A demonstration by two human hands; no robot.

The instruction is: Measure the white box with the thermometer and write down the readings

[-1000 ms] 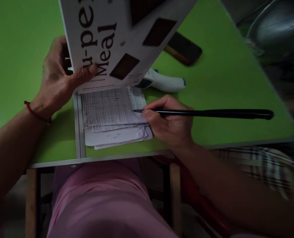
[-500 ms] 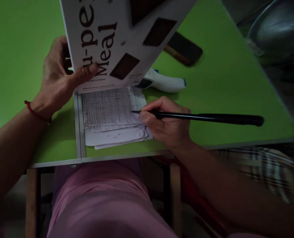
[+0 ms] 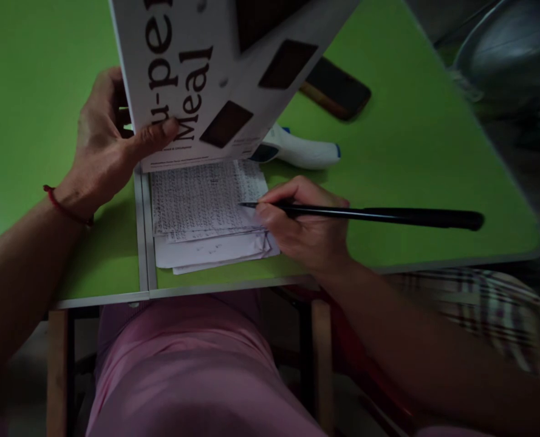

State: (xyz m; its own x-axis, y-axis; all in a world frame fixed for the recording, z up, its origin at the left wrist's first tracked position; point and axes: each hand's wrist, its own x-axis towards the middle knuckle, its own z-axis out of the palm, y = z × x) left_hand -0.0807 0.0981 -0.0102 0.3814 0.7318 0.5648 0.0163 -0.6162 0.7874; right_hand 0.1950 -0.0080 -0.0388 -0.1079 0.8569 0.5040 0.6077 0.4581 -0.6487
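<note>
A white box-like item or book [image 3: 178, 97] with large dark lettering, "Meal" among it, is held up by my left hand [image 3: 105, 136]; the thumb lies across its front and the fingers go behind. My right hand [image 3: 308, 224] closes on a long black pen [image 3: 388, 216], its tip pointing left at the handwritten sheets [image 3: 201, 200]. Those small papers lie stacked on the green table, dense writing on the upper ones. Part of the stack is covered by the white item above. Whether the pen tip touches the paper I cannot tell.
Behind the white item's right edge a white and blue handheld device [image 3: 304, 149] lies on the green table [image 3: 434, 152], partly hidden. Farther back is a dark phone [image 3: 338, 88]. A metal-edged seam [image 3: 144, 243] runs beside the papers. A shiny metal vessel [image 3: 520, 48] stands at upper right.
The white item in my left hand has tilted very slightly. Both hands, the pen and the papers keep nearly the same places.
</note>
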